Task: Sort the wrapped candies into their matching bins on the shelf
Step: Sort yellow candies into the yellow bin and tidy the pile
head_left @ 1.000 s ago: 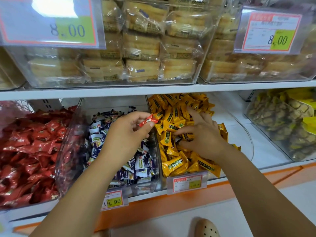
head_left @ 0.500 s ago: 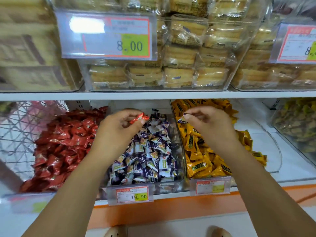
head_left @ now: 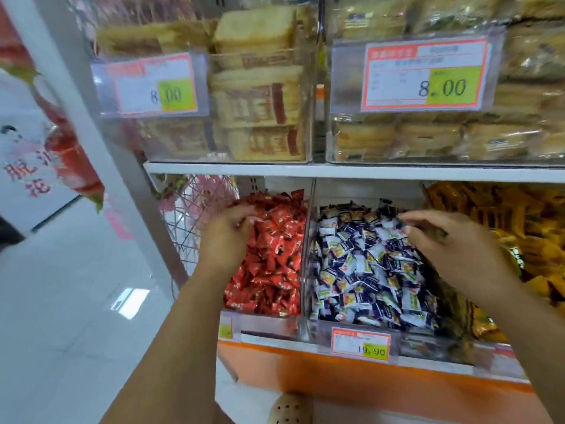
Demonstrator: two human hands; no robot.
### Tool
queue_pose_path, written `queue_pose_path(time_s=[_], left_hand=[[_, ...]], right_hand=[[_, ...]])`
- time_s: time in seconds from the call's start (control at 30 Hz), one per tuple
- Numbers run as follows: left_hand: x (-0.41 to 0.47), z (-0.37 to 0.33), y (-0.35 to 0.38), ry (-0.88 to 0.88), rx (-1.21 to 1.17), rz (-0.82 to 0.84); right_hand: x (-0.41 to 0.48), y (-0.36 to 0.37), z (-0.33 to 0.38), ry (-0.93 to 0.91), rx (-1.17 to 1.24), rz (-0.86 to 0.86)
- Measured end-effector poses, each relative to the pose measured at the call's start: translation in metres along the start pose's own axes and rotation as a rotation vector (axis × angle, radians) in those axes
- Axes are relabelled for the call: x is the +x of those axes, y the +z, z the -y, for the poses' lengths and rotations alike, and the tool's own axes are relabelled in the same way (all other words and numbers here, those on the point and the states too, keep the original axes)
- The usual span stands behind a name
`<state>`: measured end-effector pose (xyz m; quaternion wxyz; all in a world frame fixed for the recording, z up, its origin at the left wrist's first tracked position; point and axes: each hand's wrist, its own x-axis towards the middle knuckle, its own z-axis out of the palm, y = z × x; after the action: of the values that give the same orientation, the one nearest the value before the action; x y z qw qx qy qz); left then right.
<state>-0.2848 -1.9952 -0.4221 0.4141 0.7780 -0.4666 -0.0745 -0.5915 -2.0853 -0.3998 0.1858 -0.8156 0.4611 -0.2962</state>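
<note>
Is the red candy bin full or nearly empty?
Full: red candies heap high across the bin, front to back.

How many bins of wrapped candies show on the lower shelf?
3: red candies at left, blue-and-white candies in the middle, yellow candies at right; more may lie beyond the frame.

Red-wrapped candies (head_left: 272,261) lay in a loose heap that filled the leftmost clear bin (head_left: 269,327). Blue-and-white wrapped candies (head_left: 360,264) were piled in the middle clear bin (head_left: 428,342) just beside it, behind a 19.90 price tag, and yellow-orange wrapped candies (head_left: 526,228) were heaped further right.
</note>
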Motion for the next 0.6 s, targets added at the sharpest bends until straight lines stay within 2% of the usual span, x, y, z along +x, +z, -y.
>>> queue_pose_path(time_s=[0.1,0.17,0.3,0.4,0.47,0.6], left_hand=[[-0.001,0.009,0.011,0.024,0.111,0.189],[-0.001,0.008,0.011,0.032,0.136,0.182],[-0.009,-0.026,0.005,0.149,0.157,0.060],[-0.030,-0.071,0.015,0.254,0.098,0.084],[-0.046,-0.101,0.032,0.319,0.038,0.173],[-0.078,-0.148,0.082,0.438,-0.008,0.467]], right_hand=[[-0.006,-0.003,0.000,-0.002,0.051,-0.006],[-0.010,-0.009,-0.004,0.020,0.076,0.004],[-0.019,-0.039,-0.017,0.064,0.052,-0.009],[-0.029,-0.078,-0.035,0.143,0.054,0.009],[-0.037,-0.105,-0.050,0.178,0.002,0.013],[-0.052,-0.135,-0.073,0.272,0.009,0.096]])
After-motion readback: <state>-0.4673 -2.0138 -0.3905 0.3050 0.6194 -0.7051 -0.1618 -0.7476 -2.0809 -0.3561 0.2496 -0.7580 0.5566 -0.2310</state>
